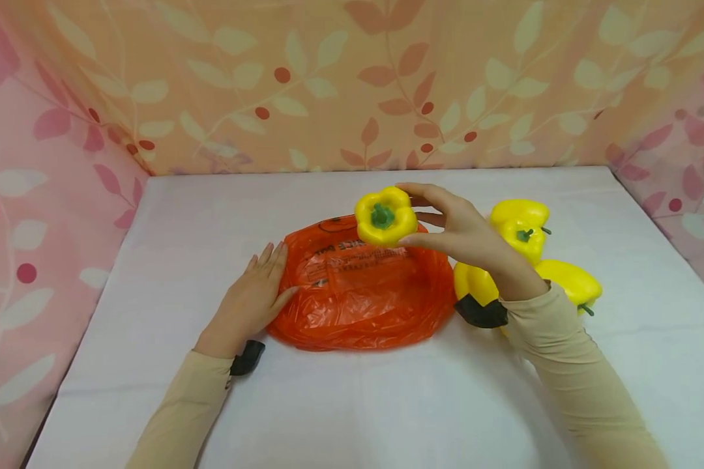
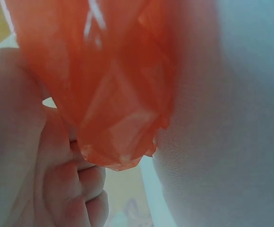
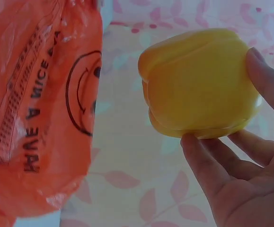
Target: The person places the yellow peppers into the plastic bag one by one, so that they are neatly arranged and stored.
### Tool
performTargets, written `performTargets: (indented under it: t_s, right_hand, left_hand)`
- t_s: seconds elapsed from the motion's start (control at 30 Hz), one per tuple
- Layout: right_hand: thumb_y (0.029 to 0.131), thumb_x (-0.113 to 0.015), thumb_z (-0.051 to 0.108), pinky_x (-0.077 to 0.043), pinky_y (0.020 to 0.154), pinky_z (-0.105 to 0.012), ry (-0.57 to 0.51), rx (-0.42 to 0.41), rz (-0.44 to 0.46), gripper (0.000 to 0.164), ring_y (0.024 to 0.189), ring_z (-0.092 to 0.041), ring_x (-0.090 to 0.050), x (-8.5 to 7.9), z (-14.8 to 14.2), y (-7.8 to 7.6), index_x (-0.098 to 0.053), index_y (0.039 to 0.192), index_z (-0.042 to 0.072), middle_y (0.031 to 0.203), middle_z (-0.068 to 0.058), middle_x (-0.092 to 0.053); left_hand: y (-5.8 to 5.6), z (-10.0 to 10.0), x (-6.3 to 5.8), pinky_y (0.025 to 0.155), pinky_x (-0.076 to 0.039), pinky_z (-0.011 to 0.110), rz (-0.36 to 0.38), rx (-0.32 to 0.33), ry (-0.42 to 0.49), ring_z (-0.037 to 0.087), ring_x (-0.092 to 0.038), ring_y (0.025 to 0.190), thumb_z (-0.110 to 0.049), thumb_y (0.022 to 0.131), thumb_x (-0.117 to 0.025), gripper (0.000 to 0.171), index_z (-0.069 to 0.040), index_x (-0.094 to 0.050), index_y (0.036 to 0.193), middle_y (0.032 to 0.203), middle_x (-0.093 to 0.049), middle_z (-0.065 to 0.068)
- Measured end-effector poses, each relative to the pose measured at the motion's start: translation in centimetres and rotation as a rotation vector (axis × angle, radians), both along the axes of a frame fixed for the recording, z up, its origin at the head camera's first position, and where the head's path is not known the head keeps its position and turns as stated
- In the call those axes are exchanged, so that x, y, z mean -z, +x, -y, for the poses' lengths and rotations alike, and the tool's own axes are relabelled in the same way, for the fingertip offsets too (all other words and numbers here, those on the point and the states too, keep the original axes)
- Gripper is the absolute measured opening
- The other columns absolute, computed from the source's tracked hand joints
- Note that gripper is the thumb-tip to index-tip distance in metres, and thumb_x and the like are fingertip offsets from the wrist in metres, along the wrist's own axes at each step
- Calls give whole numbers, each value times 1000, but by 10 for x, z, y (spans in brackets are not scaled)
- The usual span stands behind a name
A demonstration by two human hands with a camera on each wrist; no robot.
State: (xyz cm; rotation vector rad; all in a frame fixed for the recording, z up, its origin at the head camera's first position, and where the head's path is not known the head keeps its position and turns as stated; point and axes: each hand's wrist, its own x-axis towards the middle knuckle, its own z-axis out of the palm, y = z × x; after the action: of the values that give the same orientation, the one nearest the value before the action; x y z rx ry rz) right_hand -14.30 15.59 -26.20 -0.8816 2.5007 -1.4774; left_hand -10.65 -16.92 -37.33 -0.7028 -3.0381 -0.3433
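Note:
My right hand (image 1: 454, 225) holds a yellow bell pepper (image 1: 385, 217) between thumb and fingertips, above the far right part of an orange plastic bag (image 1: 358, 312). The pepper's green stem faces the head camera. In the right wrist view the pepper (image 3: 198, 85) is apart from the bag (image 3: 42, 109), which bears printed words and a smiley face. My left hand (image 1: 251, 296) rests along the bag's left edge, fingers extended. The left wrist view has the bag (image 2: 118, 94) beside the fingers (image 2: 63, 189).
Several more yellow bell peppers lie to the right, including a far one (image 1: 519, 212) and a right one (image 1: 572, 284), partly behind my right arm. A white cloth (image 1: 358, 404) covers the table. Floral curtains (image 1: 328, 85) stand behind and at both sides.

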Motion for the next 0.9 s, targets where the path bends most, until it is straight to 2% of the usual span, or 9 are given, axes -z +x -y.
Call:
performTargets:
  t_s: [0.33,0.6,0.9]
  right_hand:
    - [79,-72,-4,-43,100,-38,-137,-56,128,68,121,-25,-48,20,33,-9,-41,139,-1,138,-10,-46]
    - [80,-71,-4,-44,99,-37,-225,-93,197,66,120,-24,-50,38,54,-14,-41,139,-1,136,-10,-48]
    - [82,-71,0,-42,101,-39,-227,-83,274,66,124,-21,-48,63,68,-19,-40,141,2,139,-9,-45]
  left_hand:
    - [-2,1,-1,113,-15,50,41,-19,-12,37,-13,141,-35,95,-54,76,10,-20,145,152,-20,23]
    - [-2,0,-1,113,-13,50,63,-30,-19,36,-11,142,-36,95,-53,76,9,-19,146,153,-18,22]
    - [-2,1,-1,114,-13,49,61,-30,-22,35,-12,142,-36,95,-54,76,9,-20,146,153,-19,22]
